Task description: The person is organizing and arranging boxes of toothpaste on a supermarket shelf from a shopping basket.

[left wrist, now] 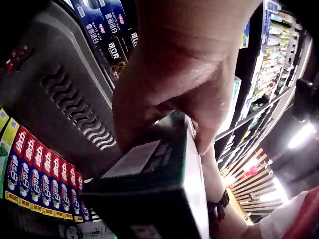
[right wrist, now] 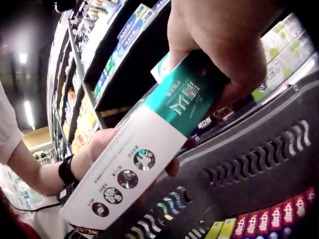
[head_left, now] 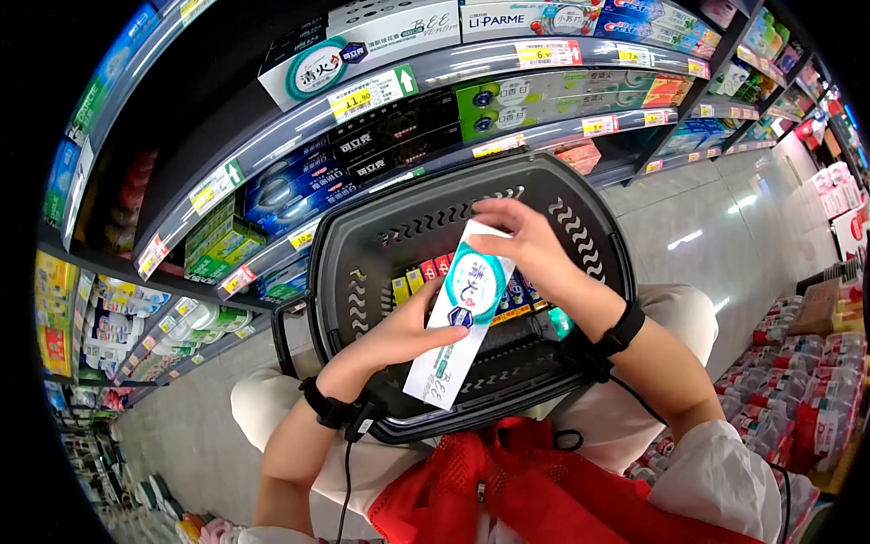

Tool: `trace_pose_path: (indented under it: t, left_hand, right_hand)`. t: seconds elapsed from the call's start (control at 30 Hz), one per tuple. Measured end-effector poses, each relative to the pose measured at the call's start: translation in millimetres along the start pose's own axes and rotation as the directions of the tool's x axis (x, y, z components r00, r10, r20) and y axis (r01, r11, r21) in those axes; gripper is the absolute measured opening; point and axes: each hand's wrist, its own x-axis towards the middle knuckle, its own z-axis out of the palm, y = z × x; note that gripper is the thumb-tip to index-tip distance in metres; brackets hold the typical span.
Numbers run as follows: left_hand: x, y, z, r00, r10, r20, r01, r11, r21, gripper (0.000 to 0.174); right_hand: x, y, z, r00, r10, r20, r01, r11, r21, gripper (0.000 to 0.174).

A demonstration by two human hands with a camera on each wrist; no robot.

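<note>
Over the shopping basket (head_left: pixel 362 249), both hands hold a long white and teal toothpaste box (head_left: pixel 467 295) at a slant. My left hand (head_left: pixel 390 337) grips its middle, with the thumb across the front face. At the upper end, my right hand (head_left: pixel 535 249) has thumb and fingers around the box. The right wrist view shows a side of the box (right wrist: pixel 144 154) with round pictures and a teal end under the right hand (right wrist: pixel 224 40). Below it in the basket stand red and blue toothpaste boxes (left wrist: pixel 45 169) in a row, beside yellow ones (head_left: pixel 408 283).
Shelves ahead carry toothpaste boxes, including a similar white and teal box (head_left: pixel 381 45) on the upper shelf. Price tags (head_left: pixel 372 95) line the shelf edges. Shrink-wrapped bottles (head_left: pixel 797 390) are stacked at the right. The basket stands between the person's knees, its handle (head_left: pixel 281 340) at the left.
</note>
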Motion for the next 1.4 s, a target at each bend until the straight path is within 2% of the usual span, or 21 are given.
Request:
trace_pose_path:
  t: [0.1,0.17,0.2,0.23,0.3,0.33,0.37,0.47,0.53,0.6,0.63,0.7,0.77,0.83,0.97,1.03,1.07,1.1,1.27,1.37,1.4]
  left_hand:
    - [0,-5,-3,0.999,-0.027,-0.034,0.026,0.999,-0.021,0.068]
    - [-6,2,-4,0.978,-0.101,-0.183,0.057,0.971,-0.233,0.065]
    - [-5,5,-5,0.97,-0.104,-0.217,0.014,0.925,-0.381,0.061]
    - [-7,6,-7,0.957,-0.116,-0.265,-0.04,0.855,-0.517,0.057]
    - [-4,-1,-13,0.937,-0.096,-0.335,-0.124,0.806,-0.579,0.049]
    - [-2,-1,-22,0.932,-0.081,-0.355,-0.209,0.679,-0.704,0.042]
    - [-1,0,-25,0.923,-0.076,-0.377,-0.242,0.649,-0.721,0.038]
    - [-1,5,-31,0.89,-0.137,-0.435,-0.283,0.581,-0.763,0.036]
    - [-3,1,-36,0.788,-0.097,-0.608,-0.401,0.669,-0.626,0.031]
    - [-4,3,-43,0.74,-0.052,-0.671,-0.435,0.723,-0.536,0.027]
    - [-7,6,-47,0.714,-0.035,-0.699,-0.442,0.752,-0.49,0.027]
    - [-7,10,-49,0.706,-0.018,-0.708,-0.451,0.76,-0.469,0.028]
    - [-7,16,-45,0.648,0.043,-0.761,-0.445,0.832,-0.332,0.032]
    - [-6,18,-44,0.659,0.041,-0.751,-0.44,0.831,-0.34,0.036]
    - [-7,19,-42,0.666,0.012,-0.746,-0.277,0.932,-0.232,0.04]
    - [-6,14,-47,0.675,0.019,-0.737,-0.139,0.985,-0.102,0.038]
    - [-4,9,-50,0.662,0.043,-0.748,-0.143,0.987,-0.069,0.042]
    - [-1,1,-57,0.663,0.193,-0.723,-0.144,0.981,0.13,0.041]
    - [1,-24,-67,0.661,0.223,-0.716,-0.036,0.963,0.266,0.049]
    - [0,-23,-64,0.672,0.244,-0.699,-0.095,0.965,0.245,0.056]
    - [-2,-20,-64,0.709,0.17,-0.684,-0.037,0.978,0.205,0.061]
  right_hand:
    - [-2,6,8,0.997,0.066,0.031,-0.068,0.997,0.047,0.052]
    - [-1,5,10,0.984,0.17,0.06,-0.18,0.949,0.259,0.061]
    - [-1,4,10,0.982,0.165,0.092,-0.181,0.963,0.201,0.067]
    - [-1,9,7,0.958,0.171,0.231,-0.192,0.979,0.07,0.068]
    - [-7,4,9,0.93,0.23,0.286,-0.23,0.973,-0.033,0.069]
    - [-12,14,16,0.907,0.25,0.338,-0.173,0.955,-0.241,0.067]
    - [-13,12,21,0.877,0.276,0.393,-0.17,0.944,-0.284,0.062]
    - [-7,37,18,0.933,0.2,0.301,-0.119,0.957,-0.265,0.056]
    - [-5,19,17,0.948,0.191,0.256,-0.128,0.961,-0.244,0.053]
    - [-3,14,15,0.957,0.191,0.218,-0.136,0.96,-0.246,0.048]
    - [0,4,10,0.988,0.094,0.121,-0.079,0.989,-0.123,0.046]
    - [3,0,7,0.997,0.033,0.076,-0.022,0.99,-0.141,0.046]
    - [4,-17,2,0.997,0.055,-0.054,-0.05,0.995,0.083,0.051]
    - [5,-21,-5,0.995,0.008,-0.1,0.004,0.993,0.116,0.053]
    - [0,-25,-7,0.992,-0.03,-0.122,0.045,0.991,0.125,0.051]
    - [-2,-23,-6,0.984,-0.095,-0.154,0.092,0.995,-0.024,0.048]
    - [-2,-20,-5,0.977,-0.141,-0.158,0.129,0.988,-0.083,0.045]
    - [-2,-18,-3,0.979,-0.138,-0.152,0.127,0.989,-0.079,0.045]
    - [-4,-15,-3,0.946,-0.303,-0.113,0.278,0.94,-0.195,0.044]
    - [-11,-17,2,0.941,-0.325,-0.099,0.296,0.928,-0.228,0.044]
    - [-12,-17,3,0.944,-0.316,-0.099,0.29,0.933,-0.215,0.045]
